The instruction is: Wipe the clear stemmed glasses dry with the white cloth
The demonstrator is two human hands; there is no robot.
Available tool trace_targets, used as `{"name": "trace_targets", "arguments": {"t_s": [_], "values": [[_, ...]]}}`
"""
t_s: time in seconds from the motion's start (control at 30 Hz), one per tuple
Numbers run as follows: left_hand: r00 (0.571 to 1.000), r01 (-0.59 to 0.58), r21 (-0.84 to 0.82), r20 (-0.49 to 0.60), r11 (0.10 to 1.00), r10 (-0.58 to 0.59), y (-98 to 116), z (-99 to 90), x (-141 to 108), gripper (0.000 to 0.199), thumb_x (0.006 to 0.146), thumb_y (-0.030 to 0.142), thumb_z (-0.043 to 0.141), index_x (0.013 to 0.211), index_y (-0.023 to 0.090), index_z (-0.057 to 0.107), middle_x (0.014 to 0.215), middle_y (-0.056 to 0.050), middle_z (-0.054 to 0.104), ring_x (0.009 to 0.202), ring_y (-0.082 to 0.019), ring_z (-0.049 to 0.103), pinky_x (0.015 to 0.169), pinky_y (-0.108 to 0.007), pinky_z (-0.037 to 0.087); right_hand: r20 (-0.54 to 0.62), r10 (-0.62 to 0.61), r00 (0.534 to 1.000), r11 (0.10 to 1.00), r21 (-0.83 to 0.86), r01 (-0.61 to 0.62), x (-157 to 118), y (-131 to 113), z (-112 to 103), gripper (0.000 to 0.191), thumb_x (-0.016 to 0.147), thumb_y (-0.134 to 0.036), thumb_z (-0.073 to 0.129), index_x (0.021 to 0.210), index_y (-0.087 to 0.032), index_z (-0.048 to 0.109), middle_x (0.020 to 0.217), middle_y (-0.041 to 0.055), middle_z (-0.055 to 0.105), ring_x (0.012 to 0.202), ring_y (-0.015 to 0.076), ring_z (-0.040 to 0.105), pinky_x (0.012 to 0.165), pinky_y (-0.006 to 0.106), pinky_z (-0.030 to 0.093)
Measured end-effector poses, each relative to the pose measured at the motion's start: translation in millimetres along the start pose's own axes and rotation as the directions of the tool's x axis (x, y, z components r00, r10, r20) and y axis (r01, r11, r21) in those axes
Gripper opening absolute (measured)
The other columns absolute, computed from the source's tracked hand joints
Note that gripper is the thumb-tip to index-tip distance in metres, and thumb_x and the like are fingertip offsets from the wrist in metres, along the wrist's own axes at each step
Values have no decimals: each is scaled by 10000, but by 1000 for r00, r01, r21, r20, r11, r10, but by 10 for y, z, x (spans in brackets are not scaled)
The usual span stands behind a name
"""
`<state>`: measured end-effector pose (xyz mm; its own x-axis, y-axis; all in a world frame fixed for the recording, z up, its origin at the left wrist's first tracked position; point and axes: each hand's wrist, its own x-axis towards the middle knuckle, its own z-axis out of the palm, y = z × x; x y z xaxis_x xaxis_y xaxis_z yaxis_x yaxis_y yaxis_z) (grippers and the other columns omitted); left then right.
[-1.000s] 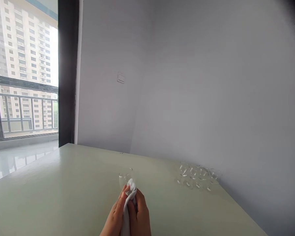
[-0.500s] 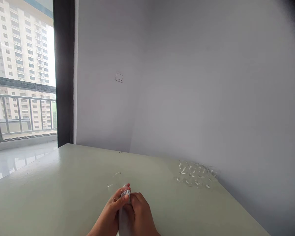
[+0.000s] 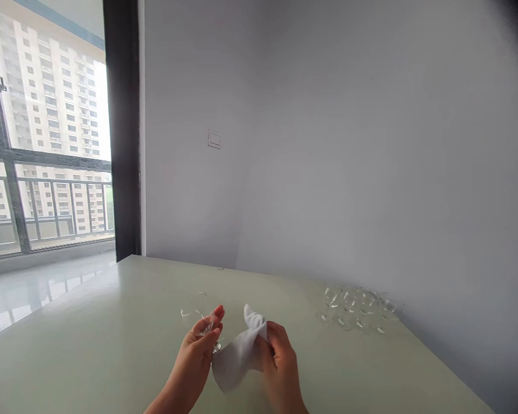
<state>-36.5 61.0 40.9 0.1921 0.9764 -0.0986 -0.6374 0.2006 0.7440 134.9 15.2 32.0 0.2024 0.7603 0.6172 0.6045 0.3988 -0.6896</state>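
1. Head view: plain grey walls [image 3: 349, 144] meet behind a glossy pale-green worktop [image 3: 112, 322], with a dark-framed window [image 3: 47, 164] at left.
2. Left hand [image 3: 197, 344]: its grip wraps a clear stemmed glass [image 3: 194, 314], tilted above the worktop, bowl leaning away to the left.
3. Right hand [image 3: 280, 352]: its grip pinches a soft whitish-grey cloth [image 3: 237, 356], now drawn off the glass's bowl; the rubbing appears paused.
4. Farther right, more clear stemmed glasses [image 3: 351, 300] stand grouped near the wall.
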Motion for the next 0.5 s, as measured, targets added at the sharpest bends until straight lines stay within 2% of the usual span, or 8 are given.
{"name": "trace_targets", "arguments": {"t_s": [0.03,0.1,0.13,0.17,0.27,0.37,0.43,0.5], "values": [[1000,3,-1,-6,1000,-3,-4,19,-29,164,623,167,742,765,197,663,1252,-44,583,1162,-163,495,973,-236,371,50,-158,986,986,-52,161,-27,-23,44,244,854,-315,467,999,-212,633,1020,73,666,1001,269,583,849,390,465],[1000,10,-2,21,1000,-10,-2,69,-97,146,646,160,724,765,208,655,1300,-13,543,1019,-137,573,867,-219,443,164,-435,886,869,-181,460,-106,-84,180,287,809,-233,530,1084,-246,610,1087,56,661,1085,285,542,933,441,399],[999,7,5,45,1000,-7,5,95,-133,135,658,154,714,761,212,650,1328,-1,516,974,-127,586,823,-212,462,194,-507,840,806,-240,541,-149,-114,256,333,792,-198,539,1116,-247,595,1086,55,666,1069,284,552,927,447,397],[998,-2,17,63,1000,1,15,120,-168,126,665,148,708,751,214,643,1349,8,493,958,-123,587,795,-205,471,191,-530,827,776,-284,563,-188,-139,325,370,781,-169,533,1142,-240,580,1080,58,670,1043,278,566,909,443,405],[995,-31,81,102,996,23,41,170,-246,99,682,161,697,727,216,629,1379,16,458,1077,-152,532,803,-191,462,156,-502,851,805,-275,525,-243,-152,414,420,776,-127,479,1184,-199,545,1114,79,647,1055,258,551,877,412,426],[990,-43,162,142,986,20,36,166,-269,83,727,222,671,800,243,637,1382,9,456,1225,-189,427,907,-229,417,142,-395,907,894,-165,416,-184,-65,292,354,822,-154,427,1144,-206,564,1117,80,633,1059,238,537,872,391,423],[988,-74,231,149,970,40,28,148,-262,127,747,261,658,872,262,635,1374,0,468,1272,-204,379,997,-275,348,52,-191,980,978,-75,195,-104,12,156,281,868,-228,405,1065,-217,605,1072,81,638,1007,234,553,847,385,424],[984,-131,283,152,950,91,28,145,-263,138,759,307,646,890,269,625,1375,-6,468,1285,-222,365,1049,-330,287,32,117,993,988,100,-120,-26,56,49,261,878,-348,423,936,-208,635,954,71,645,877,219,575,755,347,443]]}}
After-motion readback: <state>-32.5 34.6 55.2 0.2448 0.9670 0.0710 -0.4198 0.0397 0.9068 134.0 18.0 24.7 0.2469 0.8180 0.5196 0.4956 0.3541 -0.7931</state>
